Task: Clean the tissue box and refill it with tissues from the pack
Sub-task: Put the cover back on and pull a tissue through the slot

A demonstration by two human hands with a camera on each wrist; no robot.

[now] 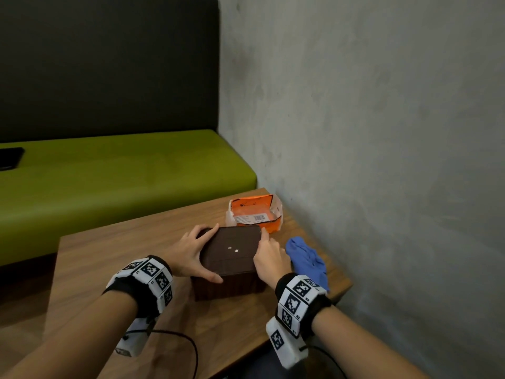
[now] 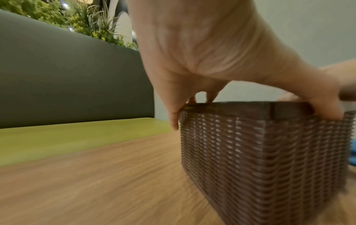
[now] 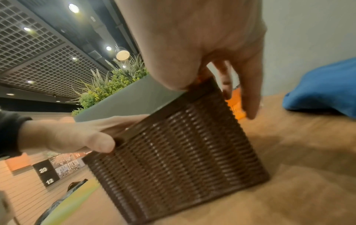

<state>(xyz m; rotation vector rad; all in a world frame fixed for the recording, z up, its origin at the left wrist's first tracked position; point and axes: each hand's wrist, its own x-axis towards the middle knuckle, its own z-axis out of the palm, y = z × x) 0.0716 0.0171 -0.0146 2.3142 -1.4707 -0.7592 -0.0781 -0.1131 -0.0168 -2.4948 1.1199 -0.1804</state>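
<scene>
A brown woven tissue box [image 1: 232, 250] stands on the wooden table [image 1: 123, 269], its flat closed face up with two white specks on it. My left hand [image 1: 195, 250] grips its left edge, fingers over the far corner and thumb on the near side. On the box's right edge my right hand [image 1: 269, 255] holds it. The left wrist view shows my left hand [image 2: 202, 53] arched over the box [image 2: 260, 152]. Seen from the right wrist, my right hand [image 3: 202, 38] pinches the top rim of the box [image 3: 183, 144]. The opened orange tissue pack [image 1: 254, 214] lies behind the box.
A crumpled blue cloth [image 1: 308, 258] lies right of the box near the grey wall [image 1: 382, 132]. Beyond the table runs a green bench seat [image 1: 109, 173] with a black phone [image 1: 9, 158] on it. A black cable [image 1: 185, 340] trails from my left wrist.
</scene>
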